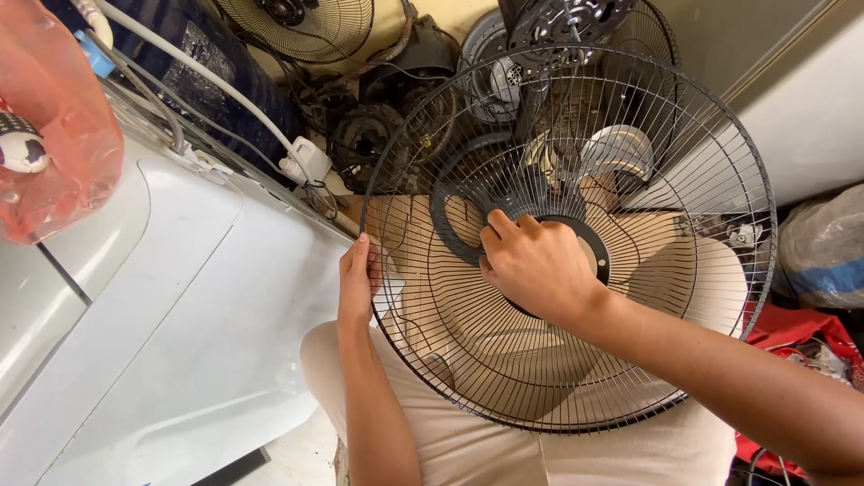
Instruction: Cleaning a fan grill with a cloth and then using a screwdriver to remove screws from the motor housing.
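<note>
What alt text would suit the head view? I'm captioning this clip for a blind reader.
A person holds a round black wire fan guard over their lap, left hand gripping its rim and right hand pressed on its black centre ring. A white plastic appliance lid lies to the left, and dismantled fan parts are piled behind.

Head-worn view, steeply downward, close over lap

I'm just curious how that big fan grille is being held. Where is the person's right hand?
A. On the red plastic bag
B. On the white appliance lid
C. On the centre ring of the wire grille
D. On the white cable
C: the right hand lies over the round centre ring of the black wire fan grille, while the left hand grips the grille's outer rim.
</note>
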